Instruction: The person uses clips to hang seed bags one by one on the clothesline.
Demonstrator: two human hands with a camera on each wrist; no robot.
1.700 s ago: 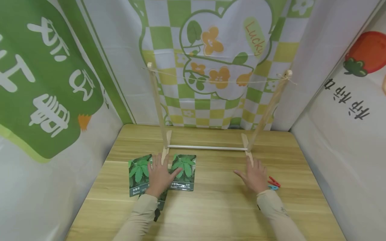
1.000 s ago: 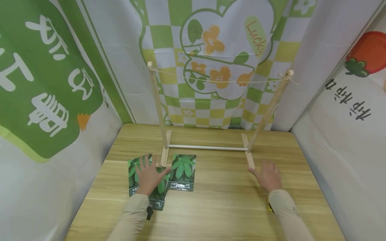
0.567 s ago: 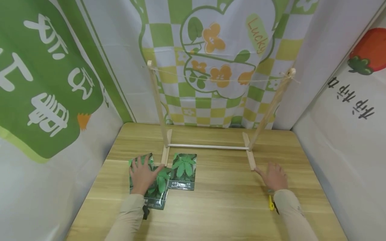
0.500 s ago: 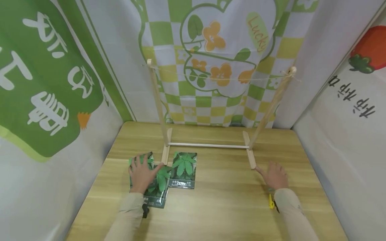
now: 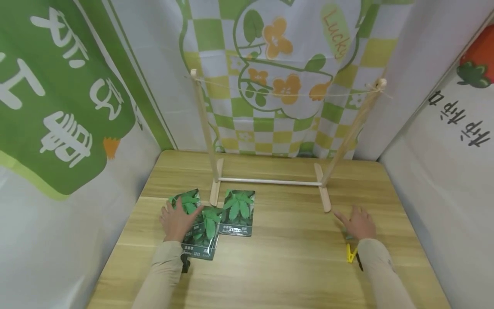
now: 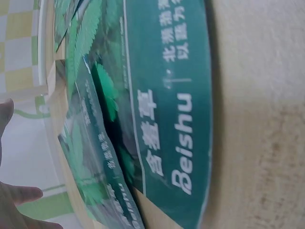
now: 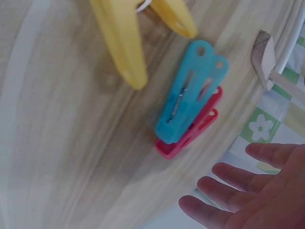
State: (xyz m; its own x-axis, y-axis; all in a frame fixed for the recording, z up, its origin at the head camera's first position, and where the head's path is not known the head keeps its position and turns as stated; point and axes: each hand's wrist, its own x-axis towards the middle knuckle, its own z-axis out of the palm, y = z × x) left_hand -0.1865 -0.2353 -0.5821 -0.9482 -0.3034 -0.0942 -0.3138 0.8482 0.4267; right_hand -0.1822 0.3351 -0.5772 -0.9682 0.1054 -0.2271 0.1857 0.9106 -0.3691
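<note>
My left hand [image 5: 176, 221] is spread over the left edge of one green seed packet [image 5: 189, 201], its grip empty. A second seed packet [image 5: 200, 246] overlaps that one from below, and a third seed packet [image 5: 238, 210] lies to their right. "Beishu" is printed on the nearest packet [image 6: 183, 133] in the left wrist view. On the right, my right hand [image 5: 359, 224] hovers above several clothespins, fingers extended and holding nothing. The right wrist view shows a yellow clothespin [image 7: 119, 38], a blue clothespin [image 7: 188, 95] and a red clothespin [image 7: 167, 150] partly under the blue one.
A wooden stand [image 5: 205, 124] rises at the back of the table [image 5: 285, 266]. A thin string [image 5: 285, 93] spans its post tops, and a white rod [image 5: 270, 182] joins its feet. Printed cloth [image 5: 262, 120] hangs behind; further panels flank both sides.
Both hands have moved outward from the stand's feet, left hand leftward and right hand rightward. More of the packets shows now, and the yellow clothespin has come into sight. The head view has tilted slightly downward.
</note>
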